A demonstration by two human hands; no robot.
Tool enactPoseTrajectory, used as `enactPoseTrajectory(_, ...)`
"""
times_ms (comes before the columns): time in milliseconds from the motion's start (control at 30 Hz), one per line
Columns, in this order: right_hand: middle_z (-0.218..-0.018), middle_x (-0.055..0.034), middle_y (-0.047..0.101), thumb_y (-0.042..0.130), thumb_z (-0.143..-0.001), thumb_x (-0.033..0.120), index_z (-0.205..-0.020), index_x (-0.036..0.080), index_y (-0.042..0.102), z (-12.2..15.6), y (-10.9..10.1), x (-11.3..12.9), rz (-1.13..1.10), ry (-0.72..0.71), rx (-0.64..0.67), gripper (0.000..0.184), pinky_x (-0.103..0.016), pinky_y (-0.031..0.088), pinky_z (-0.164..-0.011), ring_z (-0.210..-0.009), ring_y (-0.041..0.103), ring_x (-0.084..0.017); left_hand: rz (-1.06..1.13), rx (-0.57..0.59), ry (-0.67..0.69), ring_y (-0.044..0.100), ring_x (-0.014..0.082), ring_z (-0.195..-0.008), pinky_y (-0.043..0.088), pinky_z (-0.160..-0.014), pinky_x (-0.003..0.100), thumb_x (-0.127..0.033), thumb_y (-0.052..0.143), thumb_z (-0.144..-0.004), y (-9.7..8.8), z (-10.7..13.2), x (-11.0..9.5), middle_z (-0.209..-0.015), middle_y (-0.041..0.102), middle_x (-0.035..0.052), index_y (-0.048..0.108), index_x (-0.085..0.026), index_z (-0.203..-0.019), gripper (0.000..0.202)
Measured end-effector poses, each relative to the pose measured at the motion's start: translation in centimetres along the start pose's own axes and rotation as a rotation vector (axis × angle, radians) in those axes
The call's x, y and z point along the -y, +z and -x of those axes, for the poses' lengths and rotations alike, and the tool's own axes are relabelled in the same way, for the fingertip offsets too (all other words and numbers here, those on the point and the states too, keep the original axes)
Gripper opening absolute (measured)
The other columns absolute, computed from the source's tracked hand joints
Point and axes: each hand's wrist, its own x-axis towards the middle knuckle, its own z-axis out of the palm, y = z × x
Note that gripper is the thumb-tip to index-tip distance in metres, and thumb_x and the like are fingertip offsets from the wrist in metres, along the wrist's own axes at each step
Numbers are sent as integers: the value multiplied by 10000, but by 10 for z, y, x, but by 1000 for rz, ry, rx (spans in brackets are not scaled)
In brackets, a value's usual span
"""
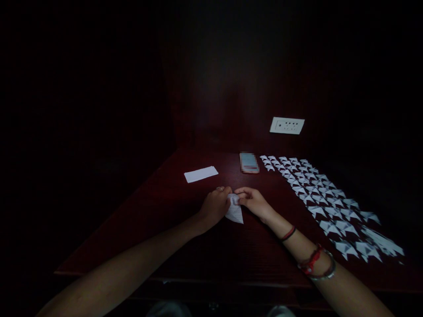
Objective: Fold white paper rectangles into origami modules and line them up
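Observation:
A small folded piece of white paper (pixel 235 215) is between my two hands, low over the dark red table. My left hand (pixel 215 206), with a ring on one finger, has its fingers closed on the paper's left and upper edge. At its upper right, my right hand (pixel 254 203) pinches the same paper between thumb and fingers. Faint lines or print show on the paper. The fingers partly hide its upper folds. Just beyond my left hand lies a flat stack of white paper strips (pixel 201 174).
Several rows of folded white paper shapes (pixel 315 189) spread over the table's right side, with a bunch of thin paper strips (pixel 381 241) near the front. A phone (pixel 249 162) lies at the back. A wall socket (pixel 287 125) is above the table (pixel 148 211).

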Motion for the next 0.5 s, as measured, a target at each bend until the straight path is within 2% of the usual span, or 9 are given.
enactPoseTrajectory(233,-756,0,605,476,-644,93,-851,185,593,3,-6,-1,435,-239,2,255,-209,426,-620,-663,547,-102,44,-23,13,492,158,-751,375,-681,274,-142,384,-758,-4,0,0,-768,523,19,476,-176,-796,104)
enactPoseTrajectory(367,-712,-1,603,483,-666,136,-867,190,594,5,-8,4,580,-299,-48,235,-209,409,-596,-621,539,-104,57,-53,24,494,152,-716,373,-651,267,-142,389,-748,-4,0,0,-740,521,11,472,-178,-781,97)
enactPoseTrajectory(500,-671,3,602,467,-668,115,-809,189,610,5,-8,6,669,-376,-82,214,-211,392,-589,-599,532,-107,85,-67,16,495,145,-692,371,-614,253,-127,383,-738,-5,-1,0,-730,515,7,460,-178,-799,111)
